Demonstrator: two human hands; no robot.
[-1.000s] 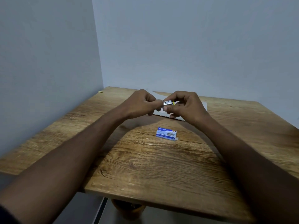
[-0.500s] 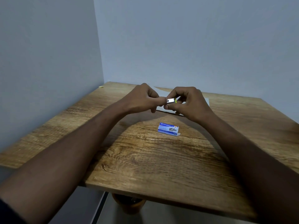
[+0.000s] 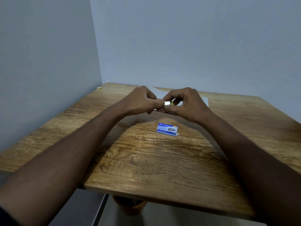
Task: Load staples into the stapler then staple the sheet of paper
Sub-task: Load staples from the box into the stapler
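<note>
A small stapler (image 3: 168,103) with a silver metal front and a yellow-green body is held above the table between both hands. My right hand (image 3: 184,103) grips its body, which the fingers mostly hide. My left hand (image 3: 143,101) pinches the silver front end with fingertips. A white sheet of paper (image 3: 204,101) lies flat behind and under the hands, largely hidden. A blue and white staple box (image 3: 167,129) lies on the wood nearer to me, its right end flap open.
The wooden table (image 3: 146,160) stands in a corner, with grey walls to the left and behind. A tiny yellow scrap (image 3: 99,87) lies at the far left corner. A round orange-brown object (image 3: 130,207) shows under the table's near edge.
Both hands stay together on the stapler with slight finger shifts. The whole scene slid a little in view as my head moved. The staple box has not moved.
</note>
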